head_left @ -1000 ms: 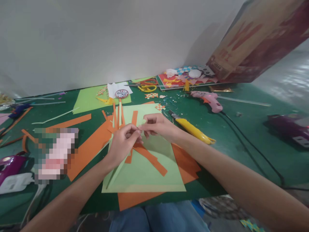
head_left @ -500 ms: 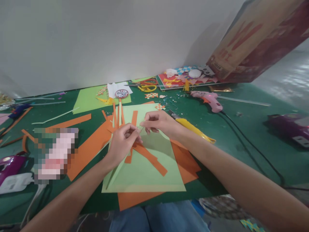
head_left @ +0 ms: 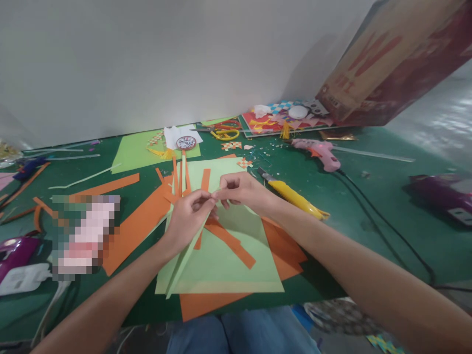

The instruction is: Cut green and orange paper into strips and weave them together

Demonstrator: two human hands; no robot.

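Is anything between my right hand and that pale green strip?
Nothing visible is: the right hand meets the left hand at the fingertips, and the pale green strip slants down from there. Fingers hide its upper end.

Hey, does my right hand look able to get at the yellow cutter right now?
Probably yes: the yellow cutter lies close beside your right hand with nothing on top, though that hand's fingertips meet those of your left hand.

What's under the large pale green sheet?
Orange paper sticks out from under the pale green sheet at its right and near edges. Anything beneath the rest is covered; can't tell how far the orange runs.
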